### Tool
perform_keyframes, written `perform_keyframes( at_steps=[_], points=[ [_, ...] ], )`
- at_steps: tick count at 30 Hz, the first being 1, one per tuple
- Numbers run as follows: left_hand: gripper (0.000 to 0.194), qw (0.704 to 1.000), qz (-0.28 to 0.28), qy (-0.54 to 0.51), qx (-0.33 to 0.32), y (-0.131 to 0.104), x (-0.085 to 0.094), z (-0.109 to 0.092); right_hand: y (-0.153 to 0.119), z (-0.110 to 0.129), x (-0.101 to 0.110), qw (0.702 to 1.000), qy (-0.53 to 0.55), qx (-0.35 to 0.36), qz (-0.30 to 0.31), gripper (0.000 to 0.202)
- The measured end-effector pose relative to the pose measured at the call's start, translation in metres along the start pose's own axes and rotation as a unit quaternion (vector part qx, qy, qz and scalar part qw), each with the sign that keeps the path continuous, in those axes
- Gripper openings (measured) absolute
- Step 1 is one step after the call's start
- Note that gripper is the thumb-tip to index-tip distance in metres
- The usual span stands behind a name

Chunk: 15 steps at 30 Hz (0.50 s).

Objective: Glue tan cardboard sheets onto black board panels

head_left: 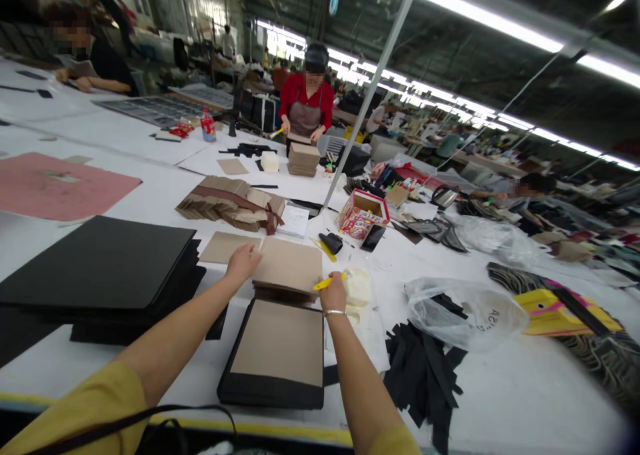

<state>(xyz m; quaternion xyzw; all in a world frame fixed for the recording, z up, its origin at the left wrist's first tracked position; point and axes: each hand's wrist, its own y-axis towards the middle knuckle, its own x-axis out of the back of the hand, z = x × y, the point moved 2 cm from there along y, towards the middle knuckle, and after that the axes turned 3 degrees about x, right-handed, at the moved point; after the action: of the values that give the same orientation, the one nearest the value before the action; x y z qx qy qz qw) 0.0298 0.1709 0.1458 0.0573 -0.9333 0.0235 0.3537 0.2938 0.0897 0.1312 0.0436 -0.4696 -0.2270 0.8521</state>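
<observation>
My left hand (244, 263) is at the left edge of a stack of brown cardboard sheets (293, 263), its fingers closed at the corner of the top sheet. A yellow-handled brush (324, 283) is gripped in my right hand (334, 293), at the right side of that stack; its bristles are hidden. Just right of this hand sits a white tub (357, 287) with pale contents. Nearer to me, one brown sheet (280, 341) lies on a black board pile (273, 391). Another loose brown sheet (220, 247) lies flat beyond my left forearm.
A tall stack of black boards (100, 261) stands at left. Strapped brown pieces (227, 201) and a red box (363, 211) lie farther back, beside a slanted pole (370, 95). Black strips (425, 368) and a plastic bag (465, 311) are at right. A co-worker (306, 105) stands opposite.
</observation>
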Motion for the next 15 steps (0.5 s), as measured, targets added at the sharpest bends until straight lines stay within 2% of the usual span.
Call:
perform_keyframes(
  at_steps=[2,4,6,9,11,13,15],
  points=[
    [0.043,1.000,0.001,0.010,-0.021,-0.016,0.000,0.007,-0.005,-0.008,0.007,1.000,-0.010,-0.006,0.011,0.025],
    [0.042,0.999,0.016,0.009,-0.050,-0.043,-0.001,0.021,-0.024,-0.018,0.017,1.000,-0.012,-0.002,0.027,0.026],
    [0.042,0.997,0.046,0.004,-0.062,-0.078,-0.004,0.043,-0.054,-0.027,0.027,0.999,-0.010,0.004,0.050,0.025],
    [0.045,0.993,0.114,0.010,-0.016,-0.129,-0.013,0.082,-0.109,-0.039,0.031,0.996,-0.002,0.008,0.087,0.023],
    [0.045,0.990,0.141,0.015,-0.006,-0.156,-0.018,0.099,-0.139,-0.045,0.030,0.995,0.003,0.025,0.094,0.021],
    [0.044,0.991,0.124,0.032,-0.038,-0.175,-0.019,0.104,-0.158,-0.046,0.034,0.996,0.000,0.048,0.078,0.023],
    [0.042,0.988,0.088,0.059,-0.112,-0.188,-0.017,0.095,-0.162,-0.042,0.042,0.996,0.003,0.064,0.063,0.027]
  ],
)
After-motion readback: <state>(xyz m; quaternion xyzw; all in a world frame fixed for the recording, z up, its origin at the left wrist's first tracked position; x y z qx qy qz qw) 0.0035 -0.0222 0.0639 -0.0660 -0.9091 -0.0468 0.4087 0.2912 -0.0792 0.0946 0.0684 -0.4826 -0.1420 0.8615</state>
